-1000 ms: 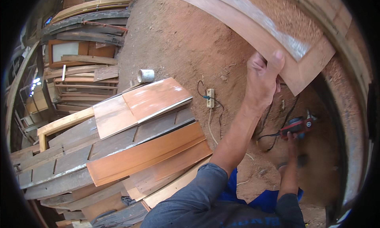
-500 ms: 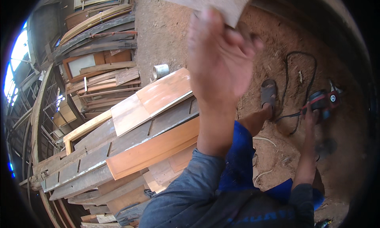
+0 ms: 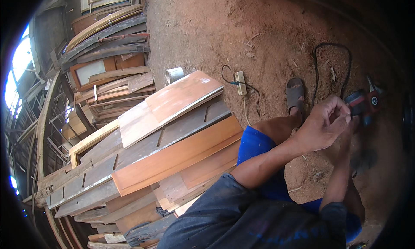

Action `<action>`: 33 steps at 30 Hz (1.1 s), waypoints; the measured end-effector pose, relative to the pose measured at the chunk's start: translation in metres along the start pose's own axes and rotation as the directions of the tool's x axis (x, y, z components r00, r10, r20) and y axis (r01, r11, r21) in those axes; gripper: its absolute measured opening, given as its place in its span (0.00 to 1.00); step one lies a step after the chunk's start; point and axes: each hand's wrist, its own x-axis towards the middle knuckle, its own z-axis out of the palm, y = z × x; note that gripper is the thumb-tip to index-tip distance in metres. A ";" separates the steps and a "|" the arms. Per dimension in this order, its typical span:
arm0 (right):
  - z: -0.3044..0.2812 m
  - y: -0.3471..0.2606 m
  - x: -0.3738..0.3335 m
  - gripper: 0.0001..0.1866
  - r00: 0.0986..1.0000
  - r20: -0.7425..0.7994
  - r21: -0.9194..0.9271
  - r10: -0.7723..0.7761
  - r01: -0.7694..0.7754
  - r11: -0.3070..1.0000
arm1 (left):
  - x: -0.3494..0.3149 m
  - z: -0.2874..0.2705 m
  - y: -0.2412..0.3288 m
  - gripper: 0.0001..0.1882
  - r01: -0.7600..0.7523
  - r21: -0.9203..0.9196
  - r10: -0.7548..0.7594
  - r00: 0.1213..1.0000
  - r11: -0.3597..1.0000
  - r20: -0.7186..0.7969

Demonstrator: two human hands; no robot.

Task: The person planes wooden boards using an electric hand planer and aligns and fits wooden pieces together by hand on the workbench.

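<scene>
At the right, a red and black corded power tool point(image 3: 364, 102) is held off the ground. My right hand point(image 3: 352, 124), partly covered by the left, has its fingers round the near end of the tool. My left hand point(image 3: 322, 125) is beside it, its fingers curled and pinched together against the right hand. Whatever those fingers hold, if anything, is hidden. A black cord point(image 3: 317, 71) loops over the ground near the tool.
Stacked wooden boards point(image 3: 177, 162) fill the left, topped by a pale panel point(image 3: 173, 102). Beyond them stands a white tin point(image 3: 174, 74). On the reddish dirt floor point(image 3: 199, 28) lies an extension socket point(image 3: 241, 83) with a cable. My sandalled foot point(image 3: 295, 95) is planted nearby.
My left hand has come down from a pale wooden panel at the top to my right hand at the tool. That panel has gone out of view. The extension socket is now uncovered.
</scene>
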 end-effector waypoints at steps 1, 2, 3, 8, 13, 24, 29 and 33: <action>-0.003 -0.017 -0.009 0.22 1.000 0.004 0.060 0.015 -0.015 0.998 | -0.001 -0.003 0.002 0.06 -0.007 0.003 0.007 1.000 1.000 -0.007; -0.012 -0.037 -0.020 0.22 0.999 0.046 0.210 0.007 -0.017 0.977 | -0.002 -0.006 0.006 0.06 -0.003 0.060 0.007 0.998 0.998 -0.055; -0.031 -0.049 -0.022 0.21 0.994 0.104 0.298 0.018 -0.048 0.953 | 0.001 -0.004 0.009 0.06 -0.006 0.101 0.016 0.996 0.995 -0.090; -0.107 -0.039 -0.026 0.11 0.988 -0.101 0.346 -0.114 0.142 0.927 | 0.010 0.000 -0.017 0.07 -0.160 0.408 0.220 0.970 0.899 -0.105; -0.177 -0.178 -0.105 0.15 0.931 0.349 0.135 0.104 -0.159 0.978 | -0.019 -0.062 -0.056 0.10 -0.019 0.621 0.214 0.947 0.783 -0.241; -0.238 -0.445 -0.242 0.31 0.747 0.636 -0.132 -0.196 0.355 0.926 | -0.181 -0.091 0.063 0.16 0.240 0.150 -0.129 0.842 0.959 -0.523; -0.247 -0.541 -0.292 0.25 0.652 0.739 -0.084 -0.170 0.339 0.937 | -0.203 -0.081 0.109 0.30 0.214 0.010 -0.174 0.820 0.977 -0.546; -0.253 -0.590 -0.312 0.21 0.482 0.845 0.031 -0.230 0.385 0.922 | -0.198 -0.068 0.176 0.39 0.083 -0.133 -0.148 0.774 0.988 -0.616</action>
